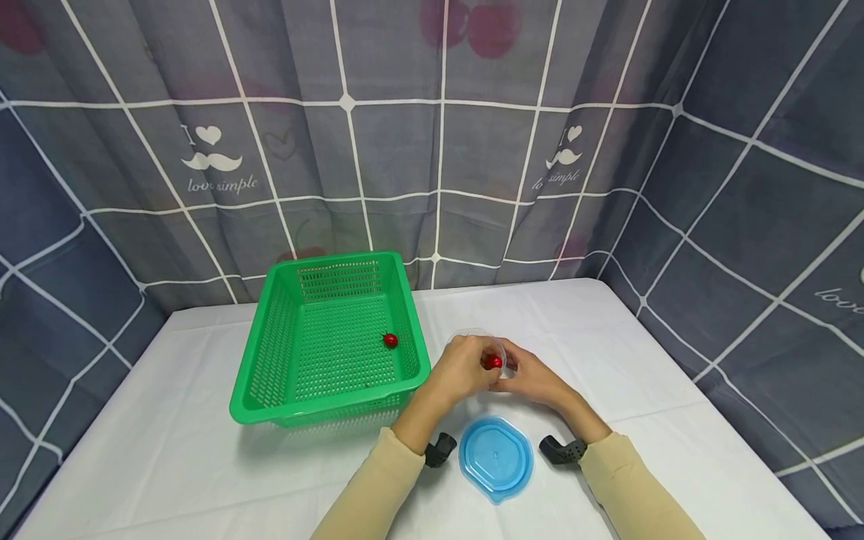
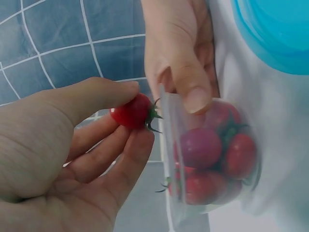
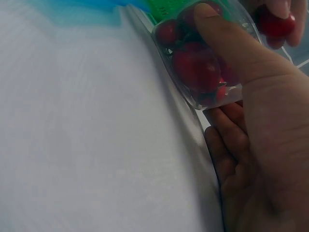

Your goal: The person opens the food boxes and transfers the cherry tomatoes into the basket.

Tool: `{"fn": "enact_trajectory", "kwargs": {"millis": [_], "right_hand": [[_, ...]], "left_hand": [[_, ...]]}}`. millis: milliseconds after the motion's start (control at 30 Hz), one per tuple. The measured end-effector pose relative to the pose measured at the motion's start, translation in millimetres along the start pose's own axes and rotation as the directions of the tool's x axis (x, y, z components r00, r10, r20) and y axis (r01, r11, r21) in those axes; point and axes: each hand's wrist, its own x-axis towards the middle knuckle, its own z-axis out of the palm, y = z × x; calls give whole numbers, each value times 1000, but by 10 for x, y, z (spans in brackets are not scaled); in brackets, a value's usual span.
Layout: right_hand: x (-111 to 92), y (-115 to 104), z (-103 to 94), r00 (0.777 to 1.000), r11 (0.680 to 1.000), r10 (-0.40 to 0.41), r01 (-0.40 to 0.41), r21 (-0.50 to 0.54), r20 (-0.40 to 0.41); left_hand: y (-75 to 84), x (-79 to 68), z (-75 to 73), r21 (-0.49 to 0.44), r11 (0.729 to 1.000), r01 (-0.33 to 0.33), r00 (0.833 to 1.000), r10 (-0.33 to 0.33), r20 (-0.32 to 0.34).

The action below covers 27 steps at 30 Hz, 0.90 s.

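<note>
Between thumb and fingertips, my left hand (image 1: 466, 366) pinches a red cherry tomato (image 2: 131, 111) with a green stem. It is just outside the mouth of a small clear plastic container (image 2: 169, 145). My right hand (image 1: 536, 381) holds that container, its thumb (image 3: 227, 36) pressed along the side. Several cherry tomatoes (image 2: 199, 186) show through the clear wall. A blue lid (image 1: 496, 457) lies on the table between my forearms. Left of my hands is a green plastic basket (image 1: 331, 409) with one cherry tomato (image 1: 390, 340) on its floor.
A white cloth covers the table (image 1: 162, 465). Grey curtain (image 1: 398, 150) with white grid lines hangs behind it and along both sides. Dark bands (image 1: 440, 450) are on both wrists.
</note>
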Motion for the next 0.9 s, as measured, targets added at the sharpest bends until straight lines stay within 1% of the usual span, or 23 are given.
{"fn": "enact_trajectory", "kwargs": {"millis": [233,467,700,900], "right_hand": [[3,-16,22,1000,1000,19,-19,-2,-1],[-9,-22,40,999,999,49,-49,-13,-10],[-2,-51,40,997,997,73,-73,1,-15],[-2,-55,37,996,996,81,-82,-31,-23]], "left_hand": [[59,-35,-88,19,1000,-3,999,4,-41],[98,-60,-249,12,1000,-29,995,30,-94],[113,-97,-457,-74,997,-28,988,16,-156],[95,-130,-611,-119,992,-31,978,5,-208]]}}
